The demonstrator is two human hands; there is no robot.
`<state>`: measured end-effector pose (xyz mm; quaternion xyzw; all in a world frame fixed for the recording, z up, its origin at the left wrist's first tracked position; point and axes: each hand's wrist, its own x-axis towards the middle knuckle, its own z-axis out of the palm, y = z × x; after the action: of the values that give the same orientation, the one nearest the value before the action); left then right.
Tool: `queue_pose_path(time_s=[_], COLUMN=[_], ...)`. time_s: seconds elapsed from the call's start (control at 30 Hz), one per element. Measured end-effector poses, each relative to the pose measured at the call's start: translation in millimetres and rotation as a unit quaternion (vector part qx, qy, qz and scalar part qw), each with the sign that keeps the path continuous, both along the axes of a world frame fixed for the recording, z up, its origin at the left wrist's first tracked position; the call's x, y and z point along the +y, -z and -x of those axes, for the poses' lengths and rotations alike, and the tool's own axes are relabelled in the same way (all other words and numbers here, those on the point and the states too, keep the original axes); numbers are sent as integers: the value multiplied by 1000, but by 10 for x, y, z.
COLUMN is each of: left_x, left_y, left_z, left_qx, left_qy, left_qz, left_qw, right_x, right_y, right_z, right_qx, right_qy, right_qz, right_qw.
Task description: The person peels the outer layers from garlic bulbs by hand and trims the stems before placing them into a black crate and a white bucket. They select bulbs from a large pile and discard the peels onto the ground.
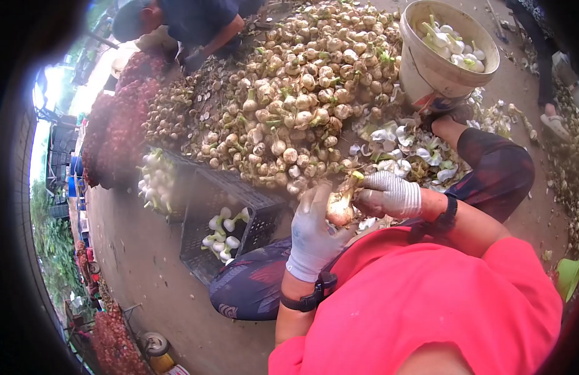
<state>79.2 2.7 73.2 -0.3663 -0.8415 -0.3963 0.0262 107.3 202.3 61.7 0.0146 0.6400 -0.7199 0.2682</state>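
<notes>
A garlic bulb [341, 210] with brownish outer skin and a short greenish stem is between my two gloved hands, just above my lap. My left hand [314, 231] has its fingers wrapped around the bulb's side. Fingers of my right hand [386, 195] are closed at the stem end, pinching the skin or stem; the exact contact is partly hidden. Just beyond the hands lies a big heap of unpeeled garlic [302, 94]. Loose peeled skins [427, 153] are scattered on the ground beside my right leg.
A black plastic crate [239, 187] with several white bulbs [226, 234] stands left of my knee. A pale bucket [421, 69] of peeled garlic is at the upper right. Red mesh sacks [117, 125] stand at left. Another person [199, 25] bends over the heap's far side.
</notes>
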Motion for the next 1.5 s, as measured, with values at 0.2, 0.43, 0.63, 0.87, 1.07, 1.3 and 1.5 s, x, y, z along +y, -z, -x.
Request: queue_pose_path(time_s=[0.2, 0.43, 0.63, 0.87, 1.07, 1.3, 1.5], left_x=[104, 193, 245, 91, 8, 155, 182], left_y=[-14, -43, -77, -19, 92, 372, 177], left_z=[23, 18, 56, 148, 148, -19, 140], left_qx=[24, 101, 45, -133, -226, -631, -114], left_qy=[-22, -14, 1, 55, 64, 14, -56], left_qz=[31, 97, 90, 3, -17, -537, -96], left_qw=[999, 990, 995, 990, 972, 560, 987], right_x=[-52, 111, 136, 269, 287, 135, 202], right_y=[13, -77, 65, 3, 12, -119, -44], right_z=[-25, -1, -41, 16, 79, 46, 66], right_qx=[-17, -74, 1, 131, 292, -9, -108], right_qy=[58, 22, 26, -101, -178, 0, 27], right_qz=[-9, 65, 25, -69, -204, 40, 116], right_qw=[998, 995, 999, 984, 917, 999, 987])
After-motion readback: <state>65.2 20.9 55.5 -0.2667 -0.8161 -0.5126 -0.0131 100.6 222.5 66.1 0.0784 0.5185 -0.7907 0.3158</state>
